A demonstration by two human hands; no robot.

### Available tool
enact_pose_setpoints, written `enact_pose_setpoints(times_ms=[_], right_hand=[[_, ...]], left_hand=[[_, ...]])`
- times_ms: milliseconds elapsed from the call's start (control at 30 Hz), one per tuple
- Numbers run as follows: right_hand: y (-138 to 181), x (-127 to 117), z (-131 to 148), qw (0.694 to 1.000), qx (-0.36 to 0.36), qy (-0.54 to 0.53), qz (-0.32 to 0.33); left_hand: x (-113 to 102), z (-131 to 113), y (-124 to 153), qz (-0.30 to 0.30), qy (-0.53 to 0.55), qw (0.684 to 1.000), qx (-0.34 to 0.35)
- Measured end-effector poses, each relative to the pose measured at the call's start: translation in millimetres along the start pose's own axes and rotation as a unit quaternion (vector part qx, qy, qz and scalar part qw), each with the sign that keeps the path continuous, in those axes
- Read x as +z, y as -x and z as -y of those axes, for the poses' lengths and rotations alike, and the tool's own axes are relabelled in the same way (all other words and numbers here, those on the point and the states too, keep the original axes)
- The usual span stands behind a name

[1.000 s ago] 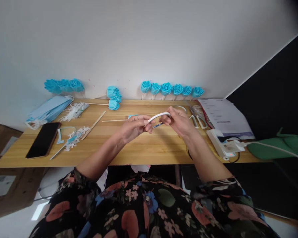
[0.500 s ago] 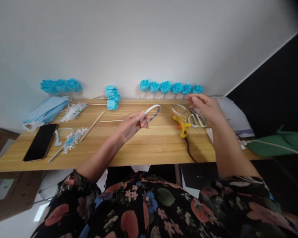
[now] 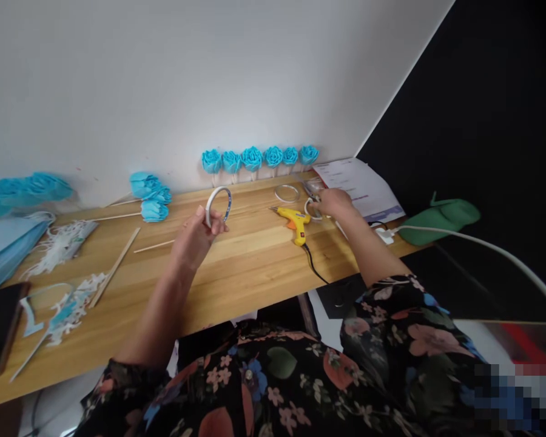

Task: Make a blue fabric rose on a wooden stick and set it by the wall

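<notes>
My left hand (image 3: 193, 239) pinches a narrow roll of white tape (image 3: 208, 207), held upright above the table; its inner core shows blue print. At the right, my right hand (image 3: 337, 203) has its fingers closed at the light-coloured handles of the scissors (image 3: 307, 210); the fingers partly hide them. A yellow glue gun (image 3: 293, 216) with a black cord lies just left of that hand. Behind the glue gun is a thin pale ring (image 3: 286, 201), lying flat.
Several blue paper roses (image 3: 252, 159) lean on the wall; more blue flowers (image 3: 149, 195) lie left. Wooden sticks (image 3: 116, 267), a fringed strip (image 3: 68, 315), face masks (image 3: 9, 249) and a phone (image 3: 0, 328) are leftward. Papers (image 3: 359, 188), a green pouch (image 3: 441, 221) and a white cable (image 3: 495, 243) are rightward.
My view has turned to the right. My right hand has come down from above the table onto the scissors' handles. My left hand still holds the tape, now more upright.
</notes>
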State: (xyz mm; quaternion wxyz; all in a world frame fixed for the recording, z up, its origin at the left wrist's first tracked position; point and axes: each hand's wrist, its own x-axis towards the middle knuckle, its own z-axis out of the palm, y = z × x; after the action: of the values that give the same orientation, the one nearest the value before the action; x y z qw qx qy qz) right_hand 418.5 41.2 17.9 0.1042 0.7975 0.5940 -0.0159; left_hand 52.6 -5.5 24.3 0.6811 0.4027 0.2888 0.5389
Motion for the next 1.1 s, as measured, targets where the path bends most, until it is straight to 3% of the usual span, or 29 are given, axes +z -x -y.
enact_pose_setpoints(times_ms=[200,333,433,467,500,567,633,667,733,867,933,1000,1100], right_hand=[[1.2,10.8,10.3,1.0,0.012,0.012,0.013],[2.0,1.0,7.6,0.999,0.033,-0.04,0.01],[13.6,-19.2,3.0,0.992,0.036,-0.112,-0.046],[21.1,-26.8,2.8,0.979,0.035,-0.18,-0.084],[30.5,-33.8,4.0,0.954,0.015,-0.279,-0.113],[54.3,-44.0,11.7,0.844,-0.051,-0.526,-0.096],[81.7,-46.7,26.2,0.716,-0.171,-0.677,0.002],[95.2,-44.9,35.2,0.666,-0.214,-0.712,0.049],[118.6,-36.5,53.9,0.608,-0.273,-0.73,0.15],[144.4,-12.7,82.9,0.543,-0.384,-0.705,0.248],[148.4,-4.3,90.8,0.511,-0.405,-0.702,0.288],[149.3,-0.3,94.9,0.498,-0.403,-0.697,0.322],[148.3,-0.8,96.7,0.51,-0.414,-0.664,0.357]], left_hand=[[-5.9,5.8,0.6,-0.012,0.016,0.999,-0.028],[-9.8,6.6,1.0,-0.01,0.027,0.999,-0.033],[-12.7,6.1,0.4,-0.002,0.033,0.999,-0.025],[-13.5,6.0,0.1,0.0,0.034,0.999,-0.023],[-14.3,6.1,-0.1,0.003,0.035,0.999,-0.022],[-15.6,6.5,-0.3,0.011,0.036,0.999,-0.022],[-16.7,7.3,-0.3,0.021,0.033,0.999,-0.023],[-17.1,7.8,-0.2,0.025,0.031,0.999,-0.025],[-17.8,8.9,0.0,0.029,0.025,0.999,-0.032],[-19.0,11.7,0.3,0.056,0.02,0.997,-0.041],[-19.3,13.0,0.4,0.075,0.017,0.996,-0.038],[-19.0,13.9,0.8,0.09,0.011,0.995,-0.031],[-17.8,14.2,2.1,0.09,0.003,0.996,-0.028]])
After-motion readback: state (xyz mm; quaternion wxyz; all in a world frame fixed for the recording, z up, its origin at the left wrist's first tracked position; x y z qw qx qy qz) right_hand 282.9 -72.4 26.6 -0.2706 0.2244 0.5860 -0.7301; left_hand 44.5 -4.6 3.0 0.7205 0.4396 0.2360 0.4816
